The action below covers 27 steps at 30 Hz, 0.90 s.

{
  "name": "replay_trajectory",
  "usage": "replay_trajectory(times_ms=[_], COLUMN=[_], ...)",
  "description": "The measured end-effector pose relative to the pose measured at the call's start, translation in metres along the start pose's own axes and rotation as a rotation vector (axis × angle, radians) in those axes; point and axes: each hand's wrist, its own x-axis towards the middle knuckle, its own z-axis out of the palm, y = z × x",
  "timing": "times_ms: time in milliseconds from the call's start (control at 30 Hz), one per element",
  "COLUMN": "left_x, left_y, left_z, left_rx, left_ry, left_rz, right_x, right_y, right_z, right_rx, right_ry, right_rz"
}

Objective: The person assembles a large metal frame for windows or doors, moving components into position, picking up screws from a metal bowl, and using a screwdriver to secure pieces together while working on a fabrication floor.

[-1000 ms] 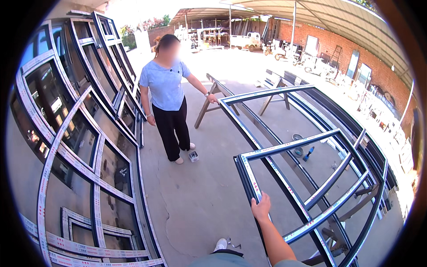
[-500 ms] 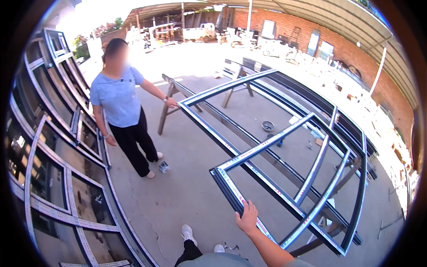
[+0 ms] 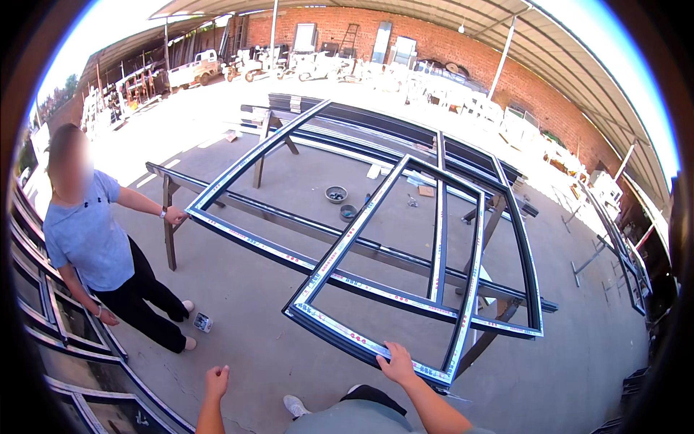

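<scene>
Before a larger frame (image 3: 402,297) on trestles (image 3: 170,228), the right hand (image 3: 396,363) clasps a smaller frame (image 3: 358,338), left hand (image 3: 216,380) fisted.

Smaller frame (image 3: 347,239): blk edges, silvery-wht faces w/ red & blue print. Larger frame (image 3: 254,244): same blk & wht, w/ clusters of red dots. Other person's shirt (image 3: 97,228) lt blue, trousers (image 3: 148,300) blk, shoes (image 3: 190,343) off-wht. Wearer's shirt (image 3: 347,419) grey-green, wearer's shoe (image 3: 295,406) wht. Floor (image 3: 578,362) pale grey; trestle (image 3: 170,228) dk brown. Bkgd: brick wall (image 3: 434,36) orange-red, roof (image 3: 557,69) beige w/ ribbed stripes, sky (image 3: 647,87) bright blue.
</scene>
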Motion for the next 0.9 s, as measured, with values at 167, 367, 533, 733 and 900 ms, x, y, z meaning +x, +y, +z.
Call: replay_trajectory(times_ms=[167, 367, 533, 733, 900], left_x=[0.051, 0.067, 0.110, 0.162, 0.259], left_y=[0.060, 0.141, 0.260, 0.383, 0.417], left_z=[0.034, 0.111, 0.141, 0.181, 0.248], left_rx=[-0.213, -0.138, -0.126, 0.098, 0.011], left_ry=[0.112, 0.078, 0.037, -0.082, -0.128], left_rz=[0.074, 0.212, 0.382, 0.561, 0.486], right_x=[0.021, 0.041, 0.060, 0.087, 0.100], right_y=[0.046, 0.148, 0.210, 0.229, 0.232], right_z=[-0.030, -0.082, -0.097, -0.102, -0.111], right_rx=[-0.008, -0.155, -0.076, -0.024, 0.022], right_ry=[0.287, 0.562, 0.532, 0.490, 0.458], right_rz=[0.087, 0.446, 0.711, 0.855, 0.906])
